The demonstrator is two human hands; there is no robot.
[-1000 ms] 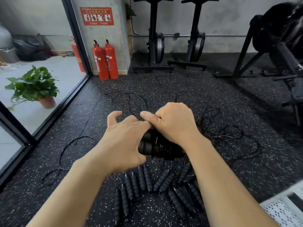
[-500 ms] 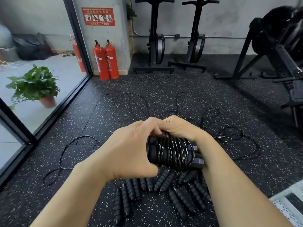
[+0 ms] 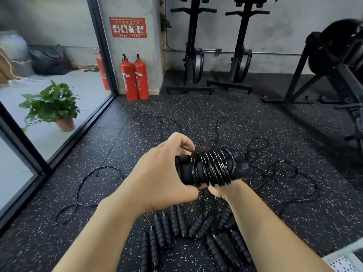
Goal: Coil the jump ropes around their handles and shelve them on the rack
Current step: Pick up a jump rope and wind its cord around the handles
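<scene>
A potted plant (image 3: 50, 107) and fire extinguishers (image 3: 135, 77) stand well left of the fingers, and spare handles (image 3: 176, 222) lie on the floor below them. The left hand (image 3: 163, 173) curls its fingers round the left end of the coiled jump rope (image 3: 210, 167). The jump rope's long axis runs left to right, almost level. The right hand (image 3: 216, 191) sits underneath with its fingers hidden, so I cannot tell how they lie.

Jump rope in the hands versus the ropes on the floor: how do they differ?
The held jump rope has its cord wound tightly around both handles; the floor ropes have bare handles and cords trailing loose. The held jump rope is gripped by the left hand and right hand; the floor ropes lie untouched on the mat. Both have black handles.
</scene>
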